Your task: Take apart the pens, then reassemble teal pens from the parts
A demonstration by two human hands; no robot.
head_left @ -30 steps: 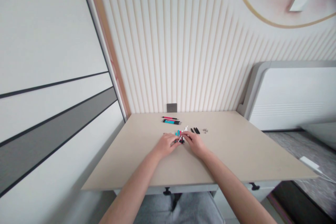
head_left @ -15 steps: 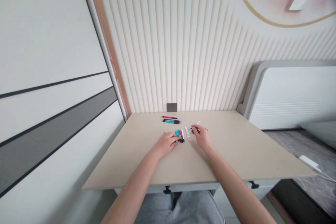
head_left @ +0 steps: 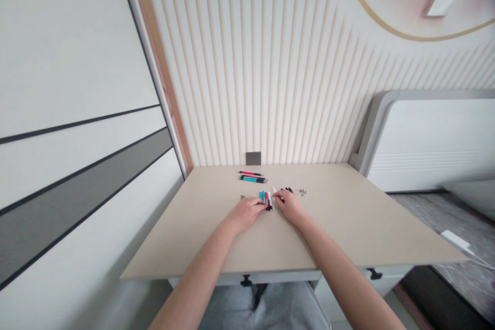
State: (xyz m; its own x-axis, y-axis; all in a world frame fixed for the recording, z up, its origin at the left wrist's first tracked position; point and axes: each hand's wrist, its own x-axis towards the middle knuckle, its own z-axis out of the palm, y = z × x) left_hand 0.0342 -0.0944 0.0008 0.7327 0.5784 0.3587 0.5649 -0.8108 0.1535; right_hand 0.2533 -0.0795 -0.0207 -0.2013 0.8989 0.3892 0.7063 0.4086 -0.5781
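Near the middle of the desk [head_left: 201, 237], several short pen barrels [head_left: 266, 196] in turquoise, pink and white with black ends lie side by side. My left hand [head_left: 247, 212] rests at their left, its thumb and fingertips closing on the black end of one barrel. Just right of the barrels are thin white sticks [head_left: 274, 205], partly covered by my fingers. My right hand [head_left: 289, 205] pinches at these sticks, fingertips pointing left. Beyond its knuckles lie small black parts [head_left: 288, 190].
Several assembled pens [head_left: 252, 179] lie farther back, with a pink-and-black pen [head_left: 250, 173] behind them. Small metallic pieces [head_left: 302, 192] sit to the right, and more small pieces [head_left: 243, 197] lie left of the barrels. A ribbed wall with a dark socket [head_left: 253, 158] bounds the desk.
My right hand has moved left and lowered the white stick it held toward the other sticks, uncovering black and metallic pieces. My left hand has shifted slightly right onto the barrels.
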